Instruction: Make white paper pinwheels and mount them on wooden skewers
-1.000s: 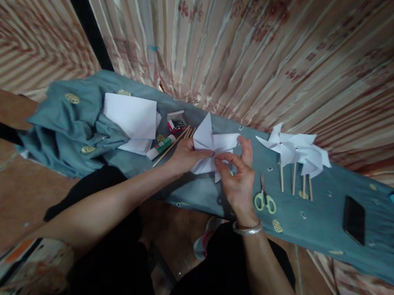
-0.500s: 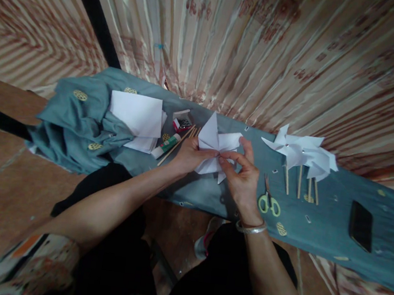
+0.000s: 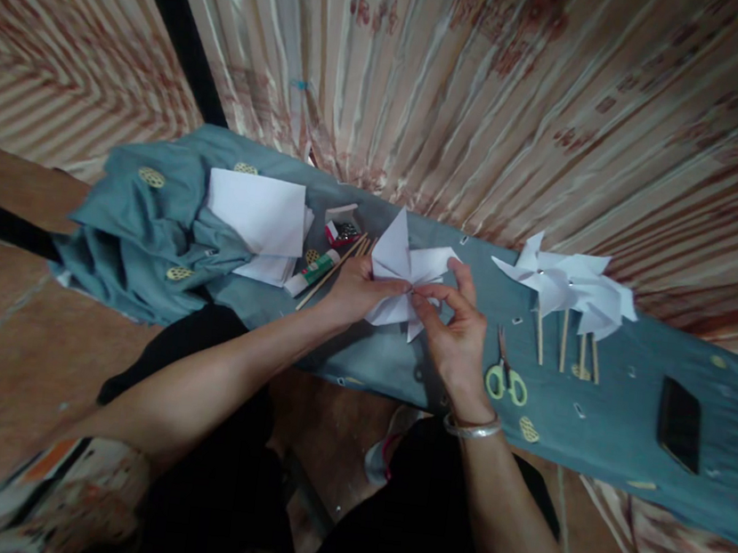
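Observation:
A white paper pinwheel (image 3: 394, 246) is held between my two hands above the cloth-covered bench. My left hand (image 3: 355, 291) grips it from the left, thumb lying across toward the centre and the other fingers mostly hidden behind the paper. At the middle of the pinwheel, the thumb and index finger of my right hand (image 3: 457, 323) pinch together; whatever small thing may be between them is too small to make out. Another right fingertip touches the upper right blade. Green-handled scissors (image 3: 507, 379) lie just right of my right hand.
Finished-looking pinwheels on sticks (image 3: 560, 282) lie at the right, beyond a phone (image 3: 680, 424). Left of my hands are a glue stick (image 3: 311, 273), wooden sticks (image 3: 329, 273), an open box of small metal pieces (image 3: 343, 227) and stacked white paper (image 3: 260, 209). A pleated curtain (image 3: 427, 77) hangs behind the bench.
Both hands keep their hold on the pinwheel with almost no movement. The whole view has shifted very slightly.

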A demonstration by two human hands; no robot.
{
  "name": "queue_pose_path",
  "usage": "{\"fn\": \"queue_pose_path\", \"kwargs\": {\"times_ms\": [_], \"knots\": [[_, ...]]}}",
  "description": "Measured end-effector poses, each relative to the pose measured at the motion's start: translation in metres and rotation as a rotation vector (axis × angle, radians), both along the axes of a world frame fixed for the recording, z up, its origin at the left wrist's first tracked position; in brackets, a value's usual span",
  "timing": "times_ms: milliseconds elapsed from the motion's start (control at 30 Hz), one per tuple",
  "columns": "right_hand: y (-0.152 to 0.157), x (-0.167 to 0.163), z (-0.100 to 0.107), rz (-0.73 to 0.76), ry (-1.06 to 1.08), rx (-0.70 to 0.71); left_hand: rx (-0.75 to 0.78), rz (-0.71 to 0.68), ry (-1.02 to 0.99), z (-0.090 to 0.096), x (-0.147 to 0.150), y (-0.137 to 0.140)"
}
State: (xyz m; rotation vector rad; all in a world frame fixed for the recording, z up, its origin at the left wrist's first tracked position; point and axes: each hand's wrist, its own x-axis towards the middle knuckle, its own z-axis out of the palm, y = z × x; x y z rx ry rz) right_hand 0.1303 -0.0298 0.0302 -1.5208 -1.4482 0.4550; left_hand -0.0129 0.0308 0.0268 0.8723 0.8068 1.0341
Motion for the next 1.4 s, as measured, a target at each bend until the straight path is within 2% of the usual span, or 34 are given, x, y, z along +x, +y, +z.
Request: {"fn": "queue_pose_path", "kwargs": {"times_ms": [633,900,1067,1400], "knots": [[0.000,0.000,-0.003,-0.010,-0.022,-0.019,0.020,-0.006,0.012,-0.003,-0.001,-0.001],[0.003,0.003,-0.011,-0.027,0.086,-0.055,0.081,-0.017,0.089,-0.008,-0.003,0.002],[0.004,0.003,-0.012,-0.033,0.119,-0.083,0.069,-0.083,0.054,-0.005,-0.004,0.002],[0.005,0.000,-0.015,-0.019,0.234,-0.106,0.005,-0.081,-0.010,-0.005,-0.004,0.001]]}}
